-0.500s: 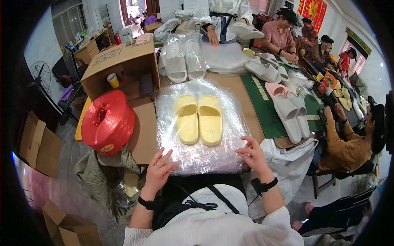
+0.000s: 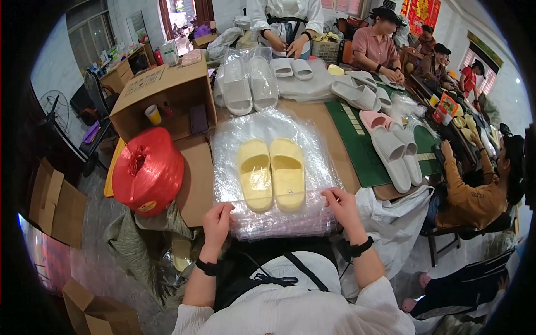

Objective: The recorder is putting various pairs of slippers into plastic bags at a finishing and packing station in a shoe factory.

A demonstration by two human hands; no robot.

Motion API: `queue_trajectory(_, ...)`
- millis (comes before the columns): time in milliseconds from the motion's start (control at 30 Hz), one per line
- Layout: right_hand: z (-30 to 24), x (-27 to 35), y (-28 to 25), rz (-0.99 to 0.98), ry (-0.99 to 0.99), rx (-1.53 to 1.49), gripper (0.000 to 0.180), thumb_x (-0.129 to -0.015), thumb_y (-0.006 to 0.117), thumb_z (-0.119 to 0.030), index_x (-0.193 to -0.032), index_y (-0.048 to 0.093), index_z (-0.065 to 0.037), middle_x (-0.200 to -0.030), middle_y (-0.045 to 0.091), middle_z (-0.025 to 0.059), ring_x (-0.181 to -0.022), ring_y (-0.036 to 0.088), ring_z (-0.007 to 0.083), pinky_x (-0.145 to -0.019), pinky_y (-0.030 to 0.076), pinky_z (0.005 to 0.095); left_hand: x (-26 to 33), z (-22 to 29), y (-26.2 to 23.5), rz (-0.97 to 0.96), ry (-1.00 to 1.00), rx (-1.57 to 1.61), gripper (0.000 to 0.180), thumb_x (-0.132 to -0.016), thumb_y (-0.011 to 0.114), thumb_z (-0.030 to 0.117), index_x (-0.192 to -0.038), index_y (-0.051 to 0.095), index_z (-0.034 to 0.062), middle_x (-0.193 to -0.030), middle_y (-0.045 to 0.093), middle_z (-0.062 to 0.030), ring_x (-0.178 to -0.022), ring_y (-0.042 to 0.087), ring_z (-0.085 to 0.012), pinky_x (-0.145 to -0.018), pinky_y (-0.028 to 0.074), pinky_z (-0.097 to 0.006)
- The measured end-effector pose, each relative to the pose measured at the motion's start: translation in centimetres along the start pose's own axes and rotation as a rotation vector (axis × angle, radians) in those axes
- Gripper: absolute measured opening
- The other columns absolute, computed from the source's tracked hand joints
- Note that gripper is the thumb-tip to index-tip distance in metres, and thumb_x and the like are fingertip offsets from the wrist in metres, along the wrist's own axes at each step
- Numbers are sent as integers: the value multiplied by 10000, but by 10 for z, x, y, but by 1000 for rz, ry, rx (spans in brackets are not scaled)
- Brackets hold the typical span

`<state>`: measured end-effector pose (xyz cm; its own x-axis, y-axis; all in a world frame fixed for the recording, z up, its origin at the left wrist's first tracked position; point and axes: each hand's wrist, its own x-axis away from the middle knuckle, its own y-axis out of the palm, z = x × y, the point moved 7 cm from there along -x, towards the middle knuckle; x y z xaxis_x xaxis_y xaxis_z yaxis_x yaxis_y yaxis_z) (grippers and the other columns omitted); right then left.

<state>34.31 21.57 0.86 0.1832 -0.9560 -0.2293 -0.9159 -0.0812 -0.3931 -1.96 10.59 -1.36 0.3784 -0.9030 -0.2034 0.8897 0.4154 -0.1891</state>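
A pair of pale yellow slide slippers [image 2: 271, 167] lies side by side on a stack of clear plastic bags [image 2: 312, 142], heels toward me. A film edge runs across the heels, and the film covers at least that near part. My left hand [image 2: 219, 222] is closed in a pinch on this plastic bag's edge, left of the slippers. At the right end of the same edge, my right hand [image 2: 340, 205] pinches the film between thumb and fingers. Neither hand touches the slippers.
A red twine roll [image 2: 148, 170] and an open cardboard box [image 2: 167, 92] stand left. Bagged grey slippers [image 2: 248, 84] lie beyond the stack. Right, more grey slippers [image 2: 391, 159] rest on a green mat [image 2: 352, 139]. A co-worker [image 2: 287, 28] stands opposite; others sit right.
My hands have gone from spread fingers to pinching the bag's edge, now drawn over the heels. The yellow slippers sit slightly nearer me. The co-worker opposite has set down the grey slippers.
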Motion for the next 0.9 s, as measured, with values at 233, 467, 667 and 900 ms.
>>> queue_trajectory(233, 4, -6, 9, 193, 94, 438, 228, -864, 706, -214, -1049, 725, -82, -755, 678, 87, -729, 661, 239, -653, 502, 365, -16, -12, 12, 9, -206, -141, 272, -941, 640, 216, -824, 701, -22, -613, 651, -51, -532, 602, -91, -504, 434, -260)
queue_trajectory(467, -103, 25, 83, 46, -666, 446, 461, -865, 672, -161, -1315, 584, -111, -1401, 528, 123, -1337, 462, 325, -1117, 336, 494, -19, -8, 11, 29, -224, -182, 296, -921, 651, 243, -803, 683, -26, -577, 645, -58, -477, 571, -103, -484, 431, -276)
queue_trajectory(667, -70, 23, 135, -277, -620, 660, 556, -945, 583, -403, -1416, 504, -119, -1509, 443, 93, -1413, 374, 322, -1159, 265, 533, -5, 8, -11, 207, 16, -541, 173, -889, 667, 174, -884, 680, 2, -709, 686, -103, -667, 662, -214, -601, 500, -358)
queue_trajectory(900, -68, 25, 131, -272, -613, 653, 550, -961, 569, -385, -1436, 485, -122, -1515, 438, 103, -1408, 384, 328, -1156, 269, 531, 18, 93, 67, -179, 667, -806, 410, -891, 639, 174, -1286, 593, 74, -1471, 468, -153, -1371, 405, -386, -1105, 354, -512)
